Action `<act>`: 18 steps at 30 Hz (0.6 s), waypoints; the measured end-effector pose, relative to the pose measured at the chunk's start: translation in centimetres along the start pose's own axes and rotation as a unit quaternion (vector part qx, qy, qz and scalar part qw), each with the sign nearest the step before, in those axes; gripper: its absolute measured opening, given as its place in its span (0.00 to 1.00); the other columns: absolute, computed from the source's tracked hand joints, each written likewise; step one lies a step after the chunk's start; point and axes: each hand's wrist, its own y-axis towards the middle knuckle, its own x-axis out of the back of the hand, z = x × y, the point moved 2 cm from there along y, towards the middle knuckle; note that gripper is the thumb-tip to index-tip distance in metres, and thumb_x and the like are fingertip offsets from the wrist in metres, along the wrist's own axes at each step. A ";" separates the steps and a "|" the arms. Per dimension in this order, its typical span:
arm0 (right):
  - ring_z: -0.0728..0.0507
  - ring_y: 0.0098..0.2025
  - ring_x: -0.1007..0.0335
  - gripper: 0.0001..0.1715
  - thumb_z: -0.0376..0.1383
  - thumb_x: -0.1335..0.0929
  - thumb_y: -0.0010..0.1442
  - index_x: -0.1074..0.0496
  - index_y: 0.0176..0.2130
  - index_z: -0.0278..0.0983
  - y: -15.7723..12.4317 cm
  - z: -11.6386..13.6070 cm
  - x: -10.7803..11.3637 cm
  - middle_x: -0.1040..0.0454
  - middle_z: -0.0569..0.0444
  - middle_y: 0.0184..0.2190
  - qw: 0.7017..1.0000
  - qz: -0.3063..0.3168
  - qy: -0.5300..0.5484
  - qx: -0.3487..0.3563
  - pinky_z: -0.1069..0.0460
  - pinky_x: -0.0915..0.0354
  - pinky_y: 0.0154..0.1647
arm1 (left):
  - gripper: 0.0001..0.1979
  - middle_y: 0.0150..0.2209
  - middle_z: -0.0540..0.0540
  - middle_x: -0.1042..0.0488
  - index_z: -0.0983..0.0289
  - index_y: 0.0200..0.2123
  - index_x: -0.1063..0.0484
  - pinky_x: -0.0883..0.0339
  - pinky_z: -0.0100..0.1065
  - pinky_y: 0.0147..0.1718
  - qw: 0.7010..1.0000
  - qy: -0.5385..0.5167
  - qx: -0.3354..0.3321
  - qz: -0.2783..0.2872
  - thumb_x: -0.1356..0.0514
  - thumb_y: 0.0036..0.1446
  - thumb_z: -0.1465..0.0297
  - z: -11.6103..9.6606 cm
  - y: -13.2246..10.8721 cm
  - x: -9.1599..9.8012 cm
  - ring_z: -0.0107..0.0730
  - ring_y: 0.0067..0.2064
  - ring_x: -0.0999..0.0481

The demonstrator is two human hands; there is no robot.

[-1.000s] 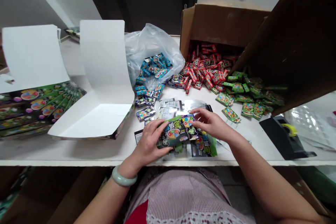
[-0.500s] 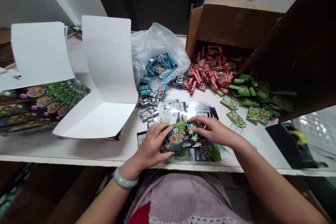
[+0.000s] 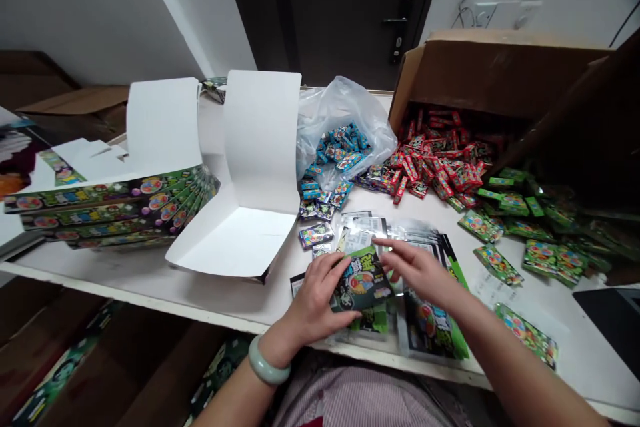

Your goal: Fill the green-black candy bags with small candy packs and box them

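Observation:
My left hand (image 3: 313, 300) grips a green and black printed candy packet (image 3: 361, 282), with the thumb and fingers around its lower left side. My right hand (image 3: 420, 273) hovers just beside that packet, fingers spread, touching at most its upper right edge. Beneath both hands lies a loose spread of shiny packets with black and silver backs (image 3: 365, 230). Another green and black packet (image 3: 433, 327) lies under my right wrist. A pale green bangle (image 3: 267, 360) circles my left wrist.
A white opened carton (image 3: 255, 213) stands left of my hands, beside a stack of printed boxes (image 3: 120, 210). Ahead lie a plastic bag of blue packets (image 3: 345, 140) and a cardboard box (image 3: 495, 73) spilling red packets. Green packets (image 3: 545, 260) cover the table's right side.
The whole view has swung, with the table now slanting down to the right. My right hand has come slightly away from the packet, which stays in my left hand.

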 end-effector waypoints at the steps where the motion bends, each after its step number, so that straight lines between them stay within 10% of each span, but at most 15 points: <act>1: 0.42 0.33 0.25 0.22 0.45 0.38 0.62 0.30 0.50 0.36 2.1 0.1 0.5 0.22 0.49 0.33 0.999 -0.018 0.028 -0.005 0.48 0.31 0.32 | 0.45 0.58 0.63 0.38 0.60 0.64 0.48 0.42 0.54 0.57 1.000 0.001 0.007 -0.003 0.31 0.46 0.61 0.2 -0.1 0.4 0.52 0.59 0.39; 4: 0.44 0.37 0.27 0.14 0.41 0.33 0.56 0.30 0.42 0.36 9.7 0.0 1.2 0.23 0.50 0.35 0.989 -0.145 0.009 -0.004 0.49 0.33 0.39 | 0.44 0.58 0.63 0.39 0.59 0.64 0.48 0.41 0.54 0.57 1.000 -0.004 0.012 -0.008 0.31 0.46 0.62 0.3 -0.3 1.4 0.51 0.59 0.39; 10: 0.44 0.37 0.30 0.27 0.38 0.25 0.41 0.35 0.40 0.36 19.6 -1.3 -2.1 0.28 0.53 0.34 0.981 -0.188 0.015 -0.049 0.48 0.34 0.41 | 0.44 0.58 0.63 0.38 0.58 0.64 0.49 0.39 0.54 0.56 1.000 -0.008 0.026 -0.013 0.31 0.47 0.62 0.5 -0.8 2.1 0.52 0.59 0.38; 18: 0.51 0.26 0.31 0.19 0.42 0.33 0.53 0.35 0.44 0.39 12.6 -1.8 2.4 0.29 0.58 0.30 0.975 -0.158 0.148 -0.058 0.53 0.32 0.28 | 0.42 0.58 0.63 0.38 0.58 0.64 0.48 0.38 0.56 0.56 1.000 -0.004 0.013 -0.024 0.33 0.49 0.62 1.9 -0.5 2.5 0.53 0.58 0.37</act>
